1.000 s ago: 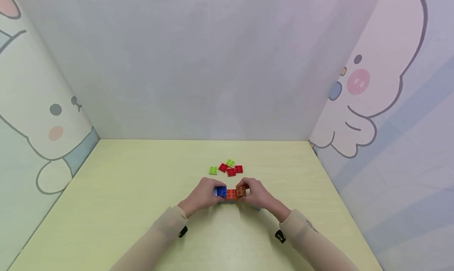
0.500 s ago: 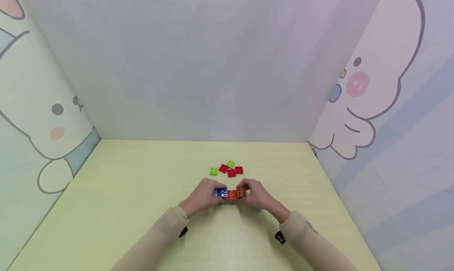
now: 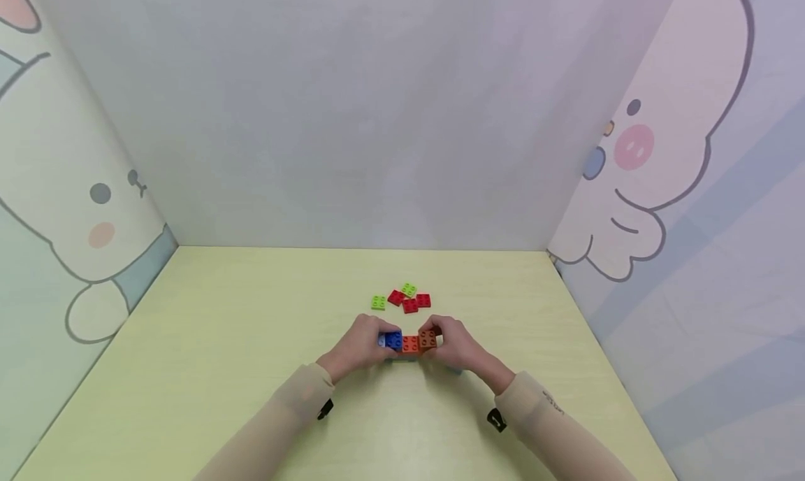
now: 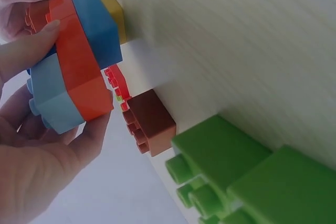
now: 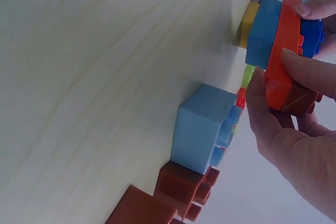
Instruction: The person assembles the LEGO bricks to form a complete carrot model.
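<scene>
Against the frame half a second earlier, we find the glare gone from the square dark-blue plastic brick (image 3: 393,340); hand positions are practically unchanged. The left hand (image 3: 365,342) has thumb and fingers curled round one end of the long orange-red plastic brick (image 4: 79,59) and the light-blue plastic brick (image 4: 55,95) on it. The right hand (image 3: 458,342) pinches the opposite end, at the square brown plastic brick (image 3: 428,339). We note a mid-blue plastic brick (image 4: 97,27) and a yellow plastic brick (image 4: 115,17) beneath. This stack is about midway between the left and right edges of the pale wood-grained tabletop (image 3: 251,292). Towards the far edge lie three flat red plastic bricks (image 3: 410,305) and two flat lime-green plastic bricks (image 3: 378,303). The back wall (image 3: 358,117) is plain grey; the side walls (image 3: 742,257) carry cartoon animals.
</scene>
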Motion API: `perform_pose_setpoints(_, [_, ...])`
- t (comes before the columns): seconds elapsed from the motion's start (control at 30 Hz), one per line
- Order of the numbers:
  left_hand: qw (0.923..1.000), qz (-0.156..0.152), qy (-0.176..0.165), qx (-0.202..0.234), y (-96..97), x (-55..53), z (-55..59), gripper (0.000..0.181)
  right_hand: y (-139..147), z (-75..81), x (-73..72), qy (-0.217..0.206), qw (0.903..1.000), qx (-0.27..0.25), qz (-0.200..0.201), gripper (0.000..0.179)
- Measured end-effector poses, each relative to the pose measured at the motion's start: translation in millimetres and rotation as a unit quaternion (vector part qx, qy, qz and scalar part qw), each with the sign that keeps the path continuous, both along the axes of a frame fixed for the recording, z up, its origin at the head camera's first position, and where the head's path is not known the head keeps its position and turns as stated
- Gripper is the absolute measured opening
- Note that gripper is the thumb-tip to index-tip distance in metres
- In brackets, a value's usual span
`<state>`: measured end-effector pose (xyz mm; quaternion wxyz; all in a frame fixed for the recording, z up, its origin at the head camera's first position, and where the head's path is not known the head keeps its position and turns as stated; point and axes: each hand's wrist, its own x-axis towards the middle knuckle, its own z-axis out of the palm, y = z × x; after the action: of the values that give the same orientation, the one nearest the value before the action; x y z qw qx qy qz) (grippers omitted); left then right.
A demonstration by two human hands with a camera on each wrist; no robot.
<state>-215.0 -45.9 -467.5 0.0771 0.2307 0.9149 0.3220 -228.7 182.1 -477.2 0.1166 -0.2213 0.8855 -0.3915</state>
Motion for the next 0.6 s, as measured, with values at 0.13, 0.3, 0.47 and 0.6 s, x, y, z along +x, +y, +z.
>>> perform_pose_setpoints(0.13, [1.0000,0.003,0.001,-0.005,0.2,-0.3,-0.4,0.039,-0.6,0.0,-0.1,-0.002,1.0000,0.001,0.001,0.032])
perform_pose_setpoints(0.3, [1.0000,0.003,0.004,-0.008,1.7,-0.5,-0.5,0.039,0.3,0.1,0.3,-0.005,1.0000,0.002,0.000,0.032])
perform_pose_setpoints(0.47, [1.0000,-0.003,0.006,-0.004,2.2,-0.3,1.2,0.039,1.3,0.6,0.7,-0.005,1.0000,0.004,-0.002,0.031])
perform_pose_setpoints(0.6, [1.0000,-0.002,0.004,-0.008,2.0,0.4,2.7,0.041,0.0,0.5,-0.1,-0.008,1.0000,0.003,-0.004,0.031])
